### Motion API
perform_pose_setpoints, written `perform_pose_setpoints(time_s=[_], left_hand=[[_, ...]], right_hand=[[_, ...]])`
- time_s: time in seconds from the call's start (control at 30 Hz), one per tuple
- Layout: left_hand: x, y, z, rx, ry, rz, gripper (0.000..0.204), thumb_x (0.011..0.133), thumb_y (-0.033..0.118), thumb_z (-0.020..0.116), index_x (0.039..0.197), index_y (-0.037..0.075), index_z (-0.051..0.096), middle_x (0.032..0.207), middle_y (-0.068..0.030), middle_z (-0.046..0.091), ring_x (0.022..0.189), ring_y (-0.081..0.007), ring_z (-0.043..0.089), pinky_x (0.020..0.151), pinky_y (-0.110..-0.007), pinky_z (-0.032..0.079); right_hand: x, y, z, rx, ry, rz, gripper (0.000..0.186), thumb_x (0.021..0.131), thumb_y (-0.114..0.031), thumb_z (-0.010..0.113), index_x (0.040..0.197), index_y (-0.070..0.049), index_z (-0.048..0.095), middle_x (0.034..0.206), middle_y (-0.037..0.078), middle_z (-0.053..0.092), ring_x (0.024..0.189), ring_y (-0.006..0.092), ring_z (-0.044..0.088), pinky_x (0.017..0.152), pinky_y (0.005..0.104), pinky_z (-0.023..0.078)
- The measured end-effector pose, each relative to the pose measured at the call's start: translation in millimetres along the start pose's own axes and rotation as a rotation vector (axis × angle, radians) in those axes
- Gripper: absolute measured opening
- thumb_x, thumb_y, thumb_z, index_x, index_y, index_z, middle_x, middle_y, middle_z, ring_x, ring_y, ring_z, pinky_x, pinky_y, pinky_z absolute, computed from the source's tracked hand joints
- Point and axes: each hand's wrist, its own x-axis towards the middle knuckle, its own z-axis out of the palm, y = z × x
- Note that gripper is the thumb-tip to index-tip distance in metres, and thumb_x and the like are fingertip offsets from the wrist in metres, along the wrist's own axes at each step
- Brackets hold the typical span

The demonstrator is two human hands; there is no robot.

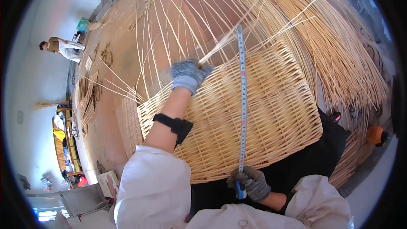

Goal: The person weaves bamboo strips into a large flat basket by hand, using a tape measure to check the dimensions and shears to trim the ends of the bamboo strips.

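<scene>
A woven wicker panel (pixel 280 106) lies slanted across my lap, and long loose strands fan out from its far edge. My left hand (pixel 188 75), in a grey glove, is closed at that far edge around a bunch of pale wicker strands (pixel 218 47). A tape measure (pixel 243 101) runs across the weave from the near edge to past the far edge. At the near edge, my gloved right hand (pixel 253 183) is closed around the tape's blue case, which shows only in part. A black strap with a small device sits on my left forearm.
A big heap of long wicker rods (pixel 335 51) spreads over the right side of the floor. An orange round object (pixel 376 135) is at the far right. On the left, a person (pixel 62 48) is some way off, and a shelf (pixel 68 140) with assorted items stands against the wall.
</scene>
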Motion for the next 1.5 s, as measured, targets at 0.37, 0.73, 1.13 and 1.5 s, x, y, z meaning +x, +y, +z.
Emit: perform_pose_setpoints(time_s=[0.37,0.73,1.13,1.5], left_hand=[[25,-19,-8,-0.577,0.002,-0.351,0.056,0.082,0.053,0.047,0.078,0.0,0.066,0.073,-0.0164,0.064,0.071,-0.0277,0.063,0.071,-0.036,0.049],[47,24,-1,0.121,-0.1,-0.005,0.043,0.08,0.043,0.052,0.094,0.005,0.066,0.107,-0.0143,0.062,0.1,-0.0317,0.058,0.085,-0.038,0.046],[-31,-25,-10,-0.59,-0.077,0.313,0.052,0.079,0.053,0.054,0.084,0.003,0.064,0.072,-0.0161,0.063,0.073,-0.0287,0.061,0.07,-0.036,0.047],[-21,-44,-14,-0.184,-0.14,0.37,0.047,0.081,0.015,0.057,0.124,0.002,0.044,0.111,-0.0215,0.056,0.101,-0.0309,0.056,0.09,-0.036,0.043]], right_hand=[[-5,-11,-13,-0.034,-0.063,0.207,0.025,0.089,-0.021,0.054,0.098,0.002,0.057,0.079,0.01,0.064,0.069,0.0162,0.063,0.057,0.0252,0.051],[-21,-11,-5,-0.093,0.078,0.107,0.025,0.088,-0.02,0.054,0.097,0.004,0.057,0.077,0.012,0.064,0.065,0.0161,0.063,0.057,0.0255,0.051],[-10,-3,-2,-0.017,0.005,0.361,0.023,0.084,-0.013,0.058,0.097,0.005,0.056,0.076,0.016,0.064,0.062,0.022,0.063,0.056,0.0303,0.053],[-12,21,24,0.098,0.086,0.258,0.027,0.083,-0.013,0.06,0.103,0.005,0.057,0.08,0.013,0.063,0.067,0.0196,0.063,0.056,0.0304,0.054]])
